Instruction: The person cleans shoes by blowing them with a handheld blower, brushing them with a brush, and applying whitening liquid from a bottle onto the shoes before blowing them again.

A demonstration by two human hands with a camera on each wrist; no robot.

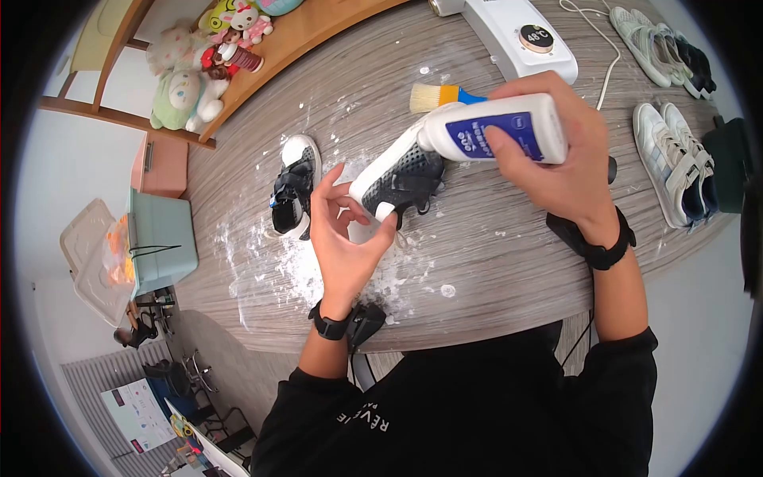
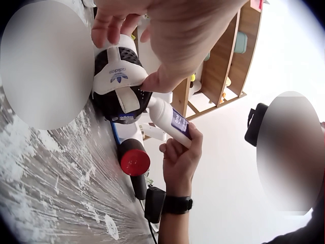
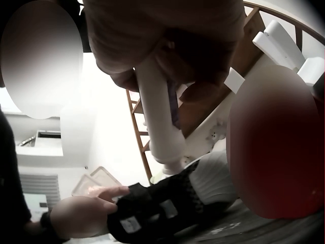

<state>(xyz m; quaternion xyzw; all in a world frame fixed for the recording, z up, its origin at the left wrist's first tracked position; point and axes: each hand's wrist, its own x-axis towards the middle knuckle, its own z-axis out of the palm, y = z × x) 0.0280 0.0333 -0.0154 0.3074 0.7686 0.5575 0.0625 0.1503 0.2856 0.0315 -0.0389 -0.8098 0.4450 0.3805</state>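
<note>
My left hand (image 1: 347,242) grips a black-and-white sneaker (image 1: 407,176) by its heel end, fingers on one side and thumb on the other. The sneaker lies tilted on its side, white sole edge facing up and away. In the left wrist view its white heel patch (image 2: 119,75) carries a blue logo. My right hand (image 1: 576,163) holds a white squeeze bottle (image 1: 548,123) with a dark blue label, thumb over the label. The bottle tips down to the left, its nozzle right at the sneaker's sole edge. The matching sneaker (image 1: 296,184) stands to the left.
White powdery smears (image 1: 310,274) cover the table around the sneakers. Beyond the bottle lies a brush (image 1: 435,98) with pale bristles. A white device (image 1: 520,40) with a round display stands at the back. White shoes (image 1: 671,163) sit at right; a shelf of plush toys (image 1: 181,99) stands back left.
</note>
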